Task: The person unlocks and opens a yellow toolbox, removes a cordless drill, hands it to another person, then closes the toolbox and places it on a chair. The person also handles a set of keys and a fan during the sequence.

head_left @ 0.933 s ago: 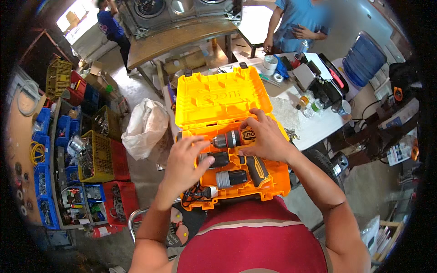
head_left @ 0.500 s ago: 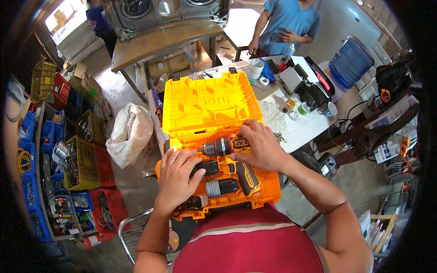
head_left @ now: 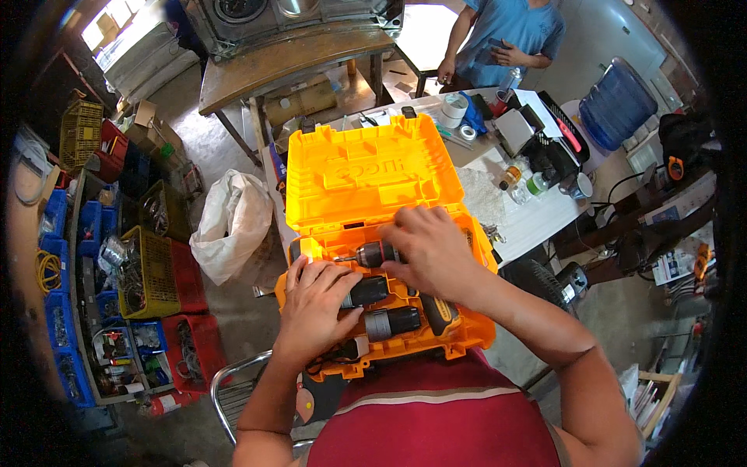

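Note:
An open yellow-orange tool case point(head_left: 373, 175) lies in front of me, its lid tipped back. In the case's upper part sits a cordless drill point(head_left: 372, 254), chuck toward the left; its black and orange handle point(head_left: 440, 314) points toward me. My right hand point(head_left: 436, 253) is closed over the drill just behind the chuck, hiding most of its body. Flat on the case's left side rests my left hand point(head_left: 315, 303), fingers stretched. Near its fingertips are a black cylindrical part point(head_left: 367, 292) and a black part with a grey collar point(head_left: 391, 323).
A white table point(head_left: 533, 226) holds bottles, tape rolls and a black tray. Beyond it stands a person point(head_left: 510, 47) in a blue shirt. A white sack point(head_left: 231, 226) and shelves of blue bins point(head_left: 54, 292) are at left. A blue water jug point(head_left: 618, 101) stands at right.
My right hand has slid left along the drill toward its chuck, covering more of its body. The left hand stays on the case's left side. The whole view has shifted slightly.

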Action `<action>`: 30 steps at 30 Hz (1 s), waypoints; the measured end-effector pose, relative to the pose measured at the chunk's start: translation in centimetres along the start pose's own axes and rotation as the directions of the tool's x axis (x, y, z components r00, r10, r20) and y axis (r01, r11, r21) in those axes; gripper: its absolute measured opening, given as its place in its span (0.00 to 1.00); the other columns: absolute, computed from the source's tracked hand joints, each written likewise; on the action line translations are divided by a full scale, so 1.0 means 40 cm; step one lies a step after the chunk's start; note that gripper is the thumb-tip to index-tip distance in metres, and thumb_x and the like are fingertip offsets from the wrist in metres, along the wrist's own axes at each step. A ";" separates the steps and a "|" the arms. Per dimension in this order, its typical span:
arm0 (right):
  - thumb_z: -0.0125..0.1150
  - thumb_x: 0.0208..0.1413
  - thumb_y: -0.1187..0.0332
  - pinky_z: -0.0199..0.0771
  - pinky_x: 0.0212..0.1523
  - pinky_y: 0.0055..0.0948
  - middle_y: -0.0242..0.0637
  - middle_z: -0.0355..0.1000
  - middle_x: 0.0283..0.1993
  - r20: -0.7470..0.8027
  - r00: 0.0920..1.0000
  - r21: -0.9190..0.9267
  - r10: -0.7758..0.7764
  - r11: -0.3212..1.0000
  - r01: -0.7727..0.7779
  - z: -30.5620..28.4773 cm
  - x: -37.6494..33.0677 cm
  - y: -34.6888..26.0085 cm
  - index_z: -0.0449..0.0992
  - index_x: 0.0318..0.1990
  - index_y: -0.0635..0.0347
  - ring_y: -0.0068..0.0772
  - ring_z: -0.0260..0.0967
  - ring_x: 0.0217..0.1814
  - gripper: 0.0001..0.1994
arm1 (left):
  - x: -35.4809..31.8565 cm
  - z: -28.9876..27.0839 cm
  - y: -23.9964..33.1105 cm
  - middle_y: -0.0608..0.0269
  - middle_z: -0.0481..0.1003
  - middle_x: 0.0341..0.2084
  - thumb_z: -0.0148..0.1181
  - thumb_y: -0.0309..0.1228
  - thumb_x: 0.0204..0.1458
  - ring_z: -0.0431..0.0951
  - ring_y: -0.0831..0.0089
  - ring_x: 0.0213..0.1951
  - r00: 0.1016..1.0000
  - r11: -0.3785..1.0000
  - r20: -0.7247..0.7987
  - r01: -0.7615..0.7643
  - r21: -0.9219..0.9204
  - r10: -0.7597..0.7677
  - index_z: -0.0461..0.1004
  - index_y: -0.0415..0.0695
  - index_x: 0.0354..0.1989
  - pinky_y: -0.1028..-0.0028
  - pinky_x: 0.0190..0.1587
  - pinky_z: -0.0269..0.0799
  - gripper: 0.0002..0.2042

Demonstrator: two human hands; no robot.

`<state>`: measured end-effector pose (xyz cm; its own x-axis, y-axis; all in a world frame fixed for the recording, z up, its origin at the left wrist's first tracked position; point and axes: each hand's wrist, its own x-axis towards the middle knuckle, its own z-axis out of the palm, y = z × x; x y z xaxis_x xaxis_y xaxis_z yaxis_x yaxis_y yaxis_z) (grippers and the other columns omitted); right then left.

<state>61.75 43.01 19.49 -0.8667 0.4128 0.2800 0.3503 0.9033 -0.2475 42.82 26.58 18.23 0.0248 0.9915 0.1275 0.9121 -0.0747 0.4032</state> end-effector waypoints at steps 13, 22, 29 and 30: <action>0.78 0.43 0.53 0.68 0.54 0.41 0.41 0.73 0.47 0.228 0.967 -0.017 -0.116 0.992 0.123 0.036 0.077 0.013 0.82 0.39 0.59 0.43 0.70 0.54 0.22 | -0.009 -0.028 -0.017 0.54 0.76 0.48 0.76 0.40 0.44 0.75 0.51 0.54 0.998 0.985 -0.029 -0.062 -0.163 0.058 0.78 0.43 0.51 0.47 0.74 0.48 0.26; 0.68 0.59 0.50 0.73 0.48 0.49 0.55 0.71 0.44 0.214 0.977 0.401 -0.003 0.912 -0.085 -0.099 -0.028 0.109 0.65 0.53 0.66 0.58 0.72 0.49 0.29 | -0.030 -0.031 -0.067 0.56 0.75 0.47 0.75 0.31 0.49 0.76 0.69 0.50 0.980 0.707 -0.012 0.136 -0.694 -0.200 0.68 0.39 0.57 0.68 0.54 0.72 0.29; 0.59 0.69 0.60 0.80 0.46 0.35 0.39 0.72 0.48 -0.239 0.823 0.866 0.516 0.496 -0.060 -0.049 -0.045 0.138 0.62 0.63 0.57 0.33 0.76 0.45 0.22 | 0.038 -0.009 -0.049 0.57 0.71 0.53 0.67 0.29 0.58 0.74 0.70 0.55 0.956 0.435 -0.145 -0.020 -0.900 -0.256 0.62 0.37 0.65 0.68 0.60 0.70 0.29; 0.55 0.72 0.55 0.81 0.41 0.32 0.39 0.73 0.46 -0.295 0.726 0.918 0.621 0.394 0.036 -0.063 -0.029 0.157 0.62 0.62 0.55 0.31 0.77 0.41 0.20 | 0.050 -0.019 -0.040 0.58 0.72 0.52 0.68 0.29 0.58 0.74 0.72 0.53 0.935 0.659 -0.290 -0.089 -0.747 -0.203 0.65 0.37 0.63 0.71 0.58 0.70 0.27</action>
<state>65.83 48.49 19.97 -0.3072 0.8951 0.3231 -0.2192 0.2639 -0.9393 41.10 28.60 18.52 -0.2808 0.9115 0.3004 0.2929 -0.2167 0.9313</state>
